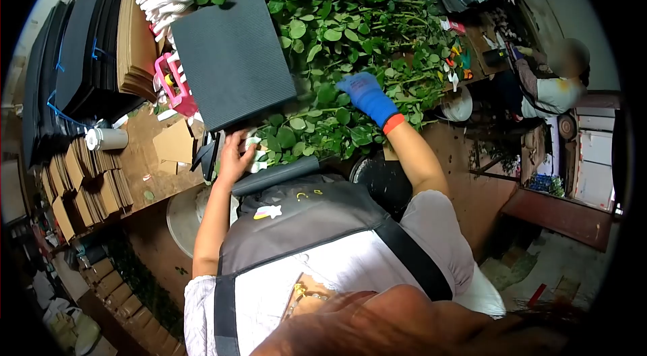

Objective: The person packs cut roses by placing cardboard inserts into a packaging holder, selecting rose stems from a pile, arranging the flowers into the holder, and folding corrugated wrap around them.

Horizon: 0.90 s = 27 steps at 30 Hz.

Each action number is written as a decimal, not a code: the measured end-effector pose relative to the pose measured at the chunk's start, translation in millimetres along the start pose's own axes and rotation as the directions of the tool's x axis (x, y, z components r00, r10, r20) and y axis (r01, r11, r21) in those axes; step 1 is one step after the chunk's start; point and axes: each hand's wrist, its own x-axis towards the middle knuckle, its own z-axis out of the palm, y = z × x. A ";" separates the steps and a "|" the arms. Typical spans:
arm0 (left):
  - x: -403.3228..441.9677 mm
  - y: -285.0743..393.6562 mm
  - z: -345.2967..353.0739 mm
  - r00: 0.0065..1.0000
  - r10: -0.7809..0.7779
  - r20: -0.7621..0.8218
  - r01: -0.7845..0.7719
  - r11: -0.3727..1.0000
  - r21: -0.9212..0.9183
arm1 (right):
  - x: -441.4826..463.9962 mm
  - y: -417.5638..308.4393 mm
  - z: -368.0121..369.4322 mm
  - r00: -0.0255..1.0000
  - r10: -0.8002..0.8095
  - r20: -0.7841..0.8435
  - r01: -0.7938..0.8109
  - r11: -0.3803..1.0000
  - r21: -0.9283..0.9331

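1. Left hand (233, 159): bare, at the dark board's (232, 59) near edge.
2. Right hand (367, 96): blue-gloved, over leafy stems (323, 39).
3. White cup (106, 139) beside cardboard (91, 177).
4. Another person (549, 90) far right.

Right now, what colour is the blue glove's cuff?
Orange-red; the cuff shows best in the head view.

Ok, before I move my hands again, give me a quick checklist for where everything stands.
1. Right hand gloved: ok, it wears a blue glove.
2. Left hand gloved: not ok, it is bare.
3. Right hand's grip on the leafy stems: cannot tell, its fingertips are blurred among the leaves.
4. Left hand's grip on the white material: cannot tell, the fingers are at it but the hold is unclear.
5. Unblocked view beside the stems: not ok, the dark ribbed board hides part.
6. Pink holder apart from both hands: ok, it sits beside the board.
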 end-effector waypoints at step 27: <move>-2.5 -3.5 4.2 0.998 -0.065 0.001 0.065 0.997 -0.042 | 46.3 -15.7 -86.0 0.972 0.118 -0.204 0.031 0.793 0.608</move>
